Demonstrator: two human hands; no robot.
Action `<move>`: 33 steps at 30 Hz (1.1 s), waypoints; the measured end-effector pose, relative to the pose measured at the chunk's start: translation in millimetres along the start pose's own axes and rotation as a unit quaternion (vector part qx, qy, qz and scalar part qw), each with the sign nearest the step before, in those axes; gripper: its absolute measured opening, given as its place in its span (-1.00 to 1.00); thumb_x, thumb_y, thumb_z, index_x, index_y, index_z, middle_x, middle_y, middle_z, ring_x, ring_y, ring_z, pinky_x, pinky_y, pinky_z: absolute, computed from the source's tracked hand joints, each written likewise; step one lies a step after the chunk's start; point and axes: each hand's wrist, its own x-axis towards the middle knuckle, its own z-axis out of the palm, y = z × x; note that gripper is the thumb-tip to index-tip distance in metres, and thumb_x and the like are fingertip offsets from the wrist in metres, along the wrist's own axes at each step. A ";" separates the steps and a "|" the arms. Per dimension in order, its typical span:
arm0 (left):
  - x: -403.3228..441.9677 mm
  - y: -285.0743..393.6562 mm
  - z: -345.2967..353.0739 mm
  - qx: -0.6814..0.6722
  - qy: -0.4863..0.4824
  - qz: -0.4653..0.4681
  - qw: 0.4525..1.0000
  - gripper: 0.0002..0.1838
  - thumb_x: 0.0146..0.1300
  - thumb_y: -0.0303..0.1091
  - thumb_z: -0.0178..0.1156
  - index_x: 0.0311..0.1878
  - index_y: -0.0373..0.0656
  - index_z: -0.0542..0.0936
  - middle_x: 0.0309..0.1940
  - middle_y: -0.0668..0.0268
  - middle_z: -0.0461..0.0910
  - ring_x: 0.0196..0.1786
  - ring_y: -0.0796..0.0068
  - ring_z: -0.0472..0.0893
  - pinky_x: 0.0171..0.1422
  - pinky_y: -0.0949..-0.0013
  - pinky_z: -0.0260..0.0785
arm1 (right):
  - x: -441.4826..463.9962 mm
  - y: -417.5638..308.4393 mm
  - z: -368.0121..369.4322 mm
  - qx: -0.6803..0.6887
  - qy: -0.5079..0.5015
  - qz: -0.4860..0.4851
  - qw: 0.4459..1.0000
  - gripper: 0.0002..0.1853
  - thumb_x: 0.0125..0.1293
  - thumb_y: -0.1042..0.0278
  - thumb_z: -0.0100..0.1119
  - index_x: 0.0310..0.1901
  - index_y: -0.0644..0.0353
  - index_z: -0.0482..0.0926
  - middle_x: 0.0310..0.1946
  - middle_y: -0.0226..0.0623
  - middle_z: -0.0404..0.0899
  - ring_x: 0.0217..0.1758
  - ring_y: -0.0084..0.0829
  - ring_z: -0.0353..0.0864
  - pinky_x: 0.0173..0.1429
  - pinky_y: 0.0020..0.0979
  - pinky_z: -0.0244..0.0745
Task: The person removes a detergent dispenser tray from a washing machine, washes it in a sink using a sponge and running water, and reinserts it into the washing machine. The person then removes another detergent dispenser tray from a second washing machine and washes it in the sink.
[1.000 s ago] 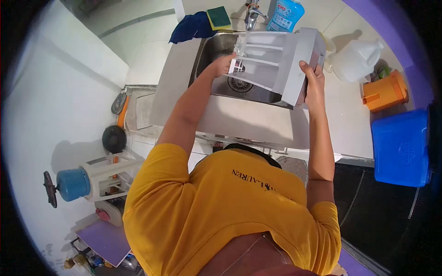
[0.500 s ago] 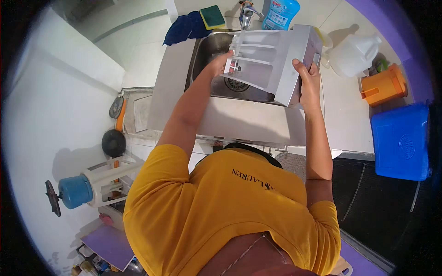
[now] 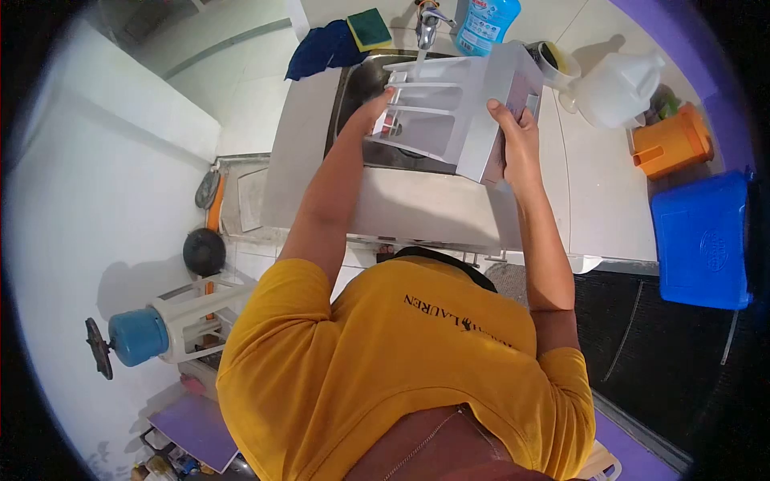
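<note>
A white plastic drawer [image 3: 429,120] with long dividers and a silver front panel [image 3: 499,116] is tilted over the metal sink [image 3: 345,116]. My left hand [image 3: 375,111] grips its left end, with some fingertips hidden behind the plastic. On the other side, my right hand [image 3: 517,140] clasps the silver panel, thumb on the near face. Water runs from the faucet [image 3: 431,28] onto or just behind the drawer's upper edge; I cannot tell which.
A blue cloth [image 3: 325,54], a green-and-yellow sponge [image 3: 369,30] and a blue liquid bottle [image 3: 487,28] lie around the sink's back. To the right stand a bowl [image 3: 561,72], a translucent jug [image 3: 613,88], an orange pitcher [image 3: 672,144] and a blue bin [image 3: 703,240].
Both hands have shifted the drawer a little to the left. The bowl behind the silver panel now shows more. My grip looks the same.
</note>
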 end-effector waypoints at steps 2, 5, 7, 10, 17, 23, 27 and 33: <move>2.4 -4.2 -3.9 0.029 0.020 0.012 0.999 -0.29 0.09 0.38 -0.08 0.07 -0.03 0.41 -0.29 0.21 0.49 -0.35 0.37 0.51 -0.34 0.29 0.42 | 6.4 9.6 -6.7 0.007 0.008 0.017 1.000 -0.58 0.05 0.22 0.30 -0.21 0.35 0.38 -0.39 -0.31 0.49 -0.41 -0.59 0.46 -0.30 -0.57 0.39; 16.3 -14.4 -17.3 0.079 -0.016 0.035 0.996 -0.30 0.09 0.39 -0.10 0.01 -0.04 0.44 -0.45 0.31 0.45 -0.50 0.47 0.44 -0.47 0.35 0.36 | 12.3 12.8 -11.5 0.015 0.029 0.039 0.999 -0.56 0.04 0.20 0.30 -0.21 0.36 0.39 -0.38 -0.30 0.50 -0.37 -0.58 0.47 -0.25 -0.56 0.40; 29.3 -22.5 -21.1 0.093 -0.017 0.040 0.995 -0.33 0.11 0.38 -0.11 -0.05 -0.05 0.46 -0.52 0.35 0.43 -0.55 0.51 0.41 -0.53 0.38 0.31 | 13.5 12.2 -12.4 0.021 0.036 0.038 0.998 -0.56 0.03 0.19 0.30 -0.20 0.36 0.39 -0.37 -0.30 0.50 -0.35 -0.58 0.48 -0.21 -0.56 0.39; 5.8 -11.5 -6.1 0.049 -0.016 0.045 0.998 -0.36 0.13 0.37 -0.12 -0.10 -0.05 0.47 -0.58 0.38 0.41 -0.59 0.54 0.39 -0.56 0.41 0.27 | 15.5 9.3 -16.3 0.028 0.024 0.024 0.999 -0.56 0.03 0.19 0.30 -0.18 0.34 0.40 -0.35 -0.29 0.50 -0.32 -0.57 0.48 -0.17 -0.55 0.39; -16.7 12.7 3.7 0.014 0.019 0.047 0.999 -0.30 0.01 0.35 0.07 -0.10 -0.15 0.56 -0.39 0.25 0.48 -0.45 0.51 0.41 -0.51 0.39 0.31 | 25.9 0.8 -45.1 -0.010 0.032 0.041 0.999 -0.48 0.13 0.06 0.14 -0.02 0.32 0.38 -0.18 -0.21 0.45 -0.12 -0.43 0.45 -0.07 -0.45 0.38; -41.1 24.3 12.8 0.097 0.051 0.096 0.989 -0.35 0.03 0.33 0.08 -0.37 -0.20 0.59 -0.65 0.36 0.44 -0.64 0.58 0.42 -0.52 0.50 0.28 | 31.0 2.0 -60.0 0.050 0.043 0.090 0.994 -0.49 0.14 0.03 0.11 0.00 0.27 0.39 -0.16 -0.29 0.45 -0.12 -0.43 0.46 -0.05 -0.43 0.38; -27.7 36.1 -4.3 0.210 0.098 0.129 0.964 -0.22 -0.05 0.42 0.04 -0.41 -0.32 0.60 -0.62 0.16 0.53 -0.56 0.38 0.54 -0.39 0.31 0.39 | 33.8 6.4 -71.9 0.079 0.040 0.113 0.990 -0.49 0.14 0.03 0.11 0.02 0.23 0.39 -0.12 -0.32 0.46 -0.08 -0.42 0.45 0.00 -0.41 0.36; -52.6 77.8 -31.2 0.393 0.170 0.183 0.885 -0.21 0.00 0.43 -0.02 -0.59 -0.32 0.54 -0.68 0.18 0.51 -0.63 0.38 0.53 -0.48 0.36 0.38 | 33.0 18.2 -71.1 0.067 -0.002 0.134 0.989 -0.43 0.13 -0.04 0.12 0.06 0.20 0.36 -0.08 -0.30 0.46 -0.02 -0.41 0.44 0.08 -0.37 0.34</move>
